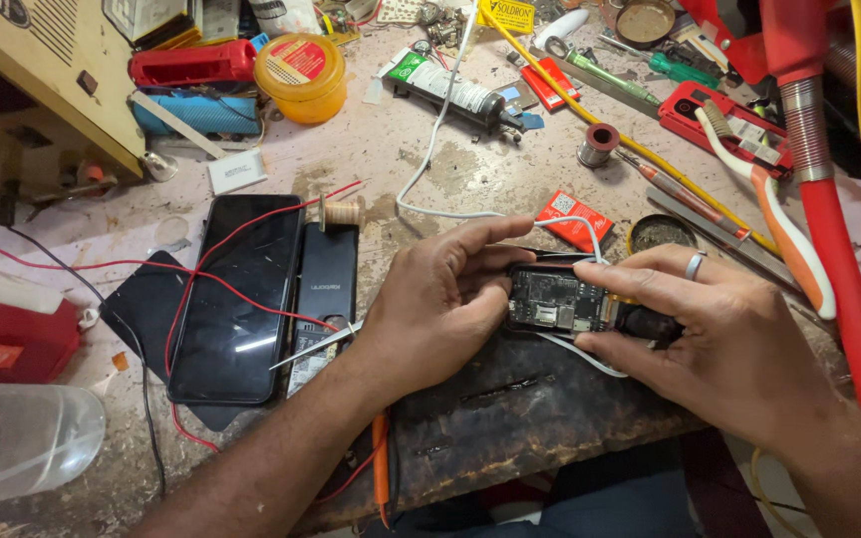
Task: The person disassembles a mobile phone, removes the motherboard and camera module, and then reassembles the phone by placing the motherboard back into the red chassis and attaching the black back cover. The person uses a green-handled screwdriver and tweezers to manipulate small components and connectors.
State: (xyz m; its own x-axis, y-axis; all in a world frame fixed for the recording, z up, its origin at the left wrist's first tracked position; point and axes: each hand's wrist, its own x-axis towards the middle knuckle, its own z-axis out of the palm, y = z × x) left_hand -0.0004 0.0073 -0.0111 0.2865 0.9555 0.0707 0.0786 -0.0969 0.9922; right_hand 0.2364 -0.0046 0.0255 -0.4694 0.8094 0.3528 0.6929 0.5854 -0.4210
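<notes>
A small opened phone (562,299) with its bare circuit board showing lies near the front edge of the workbench. My left hand (440,304) grips its left end between thumb and fingers. My right hand (724,334), with a ring on one finger, holds its right end. A white cable (430,149) runs from the back of the bench to the phone's right end and loops under it.
A black smartphone (241,299) and a slim black handset (326,289) lie to the left under red wires. Tweezers (313,347), a thread spool (339,212), a yellow jar (301,75), a toothbrush (764,199), a red hose (829,229) and several tools crowd the worn workbench (480,179).
</notes>
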